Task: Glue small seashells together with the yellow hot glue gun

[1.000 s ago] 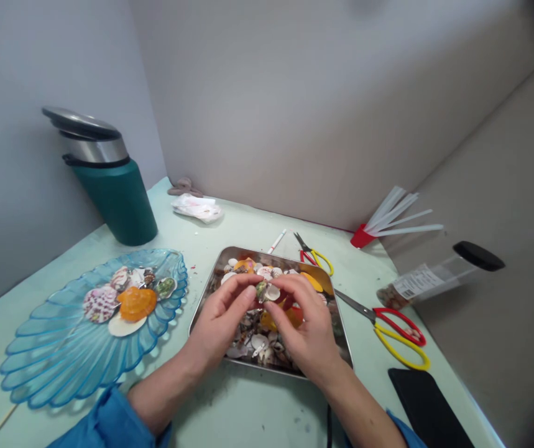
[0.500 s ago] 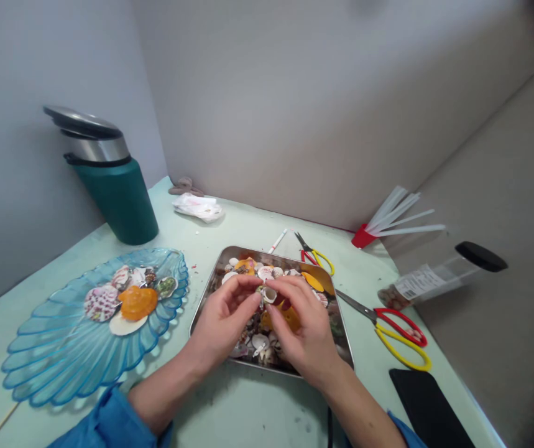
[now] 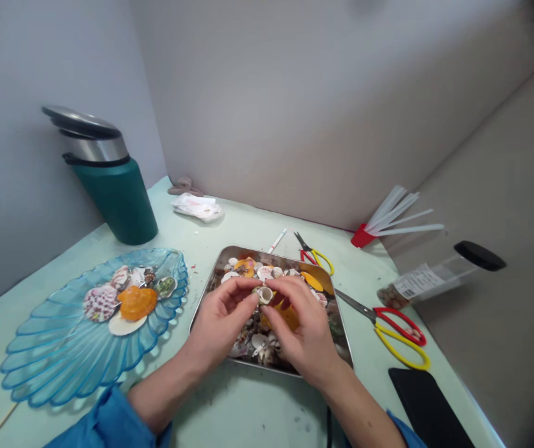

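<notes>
Both my hands hover over a steel tray (image 3: 202,303) heaped with several mixed seashells. My left hand (image 3: 222,323) and my right hand (image 3: 301,330) meet at their fingertips and pinch one small white shell (image 3: 264,294) between them, its hollow side turned toward me. An orange shell (image 3: 290,316) lies in the tray just under my right fingers. To the left, a blue scalloped glass dish (image 3: 52,367) carries several sorted shells, among them an orange one (image 3: 137,302) and a speckled pink one (image 3: 100,302).
A teal flask (image 3: 115,193) with a steel lid stands at the back left. Red-and-yellow scissors (image 3: 390,330) lie right of the tray, small snips (image 3: 313,254) behind it. A clear jar (image 3: 439,274) lies on its side, a black phone (image 3: 428,410) sits near the front right.
The small shell has been turned in my fingertips: a greenish side showed before, now its white hollow faces up. Both hands have sunk slightly toward the tray.
</notes>
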